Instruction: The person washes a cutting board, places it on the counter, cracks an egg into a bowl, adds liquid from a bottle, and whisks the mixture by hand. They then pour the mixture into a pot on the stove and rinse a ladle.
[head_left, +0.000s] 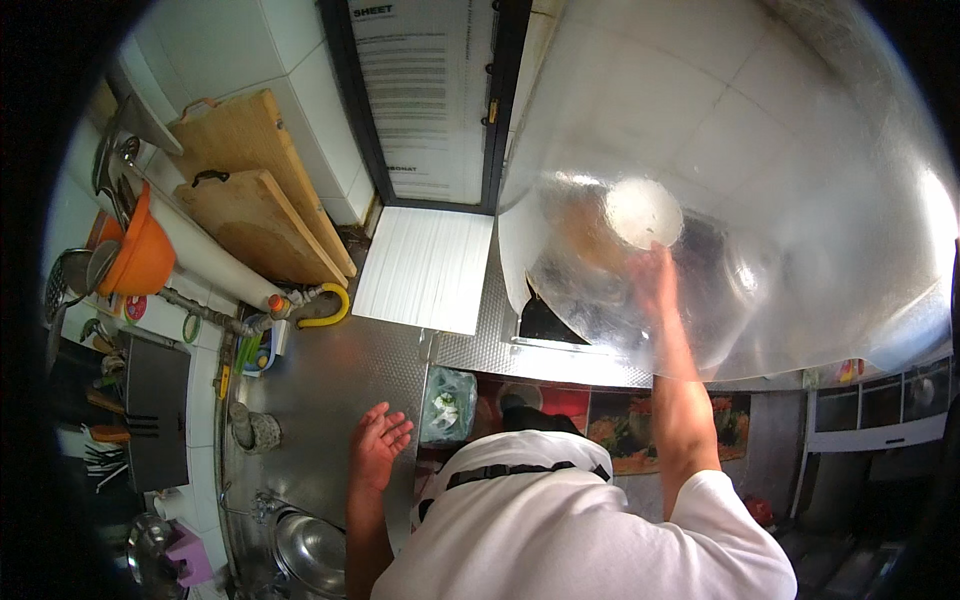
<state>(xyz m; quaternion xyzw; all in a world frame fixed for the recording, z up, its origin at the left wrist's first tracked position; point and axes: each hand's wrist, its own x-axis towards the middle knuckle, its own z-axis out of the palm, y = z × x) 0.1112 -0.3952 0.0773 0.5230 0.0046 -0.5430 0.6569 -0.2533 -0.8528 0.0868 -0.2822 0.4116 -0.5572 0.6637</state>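
Observation:
My right hand (654, 279) reaches under a large curved sheet of clear plastic (795, 225) and is blurred behind it. Its thumb lies over the rim of a round white dish (641, 212), which it grips over the stove area. Glare on the plastic hides the dish's depth and what lies below. Held away from the body, my left hand (379, 442) is empty, palm partly showing and fingers apart. Beneath it is the stainless steel countertop (322, 397).
A white panel (424, 270) lies below a dark-framed window (427, 105). Wooden cutting boards (232, 217) lean at left, near an orange colander (140, 251) and a yellow hose (337, 304). A stone mortar (259, 433), steel sink (311, 551) and plastic-lined bin (448, 409) are nearby.

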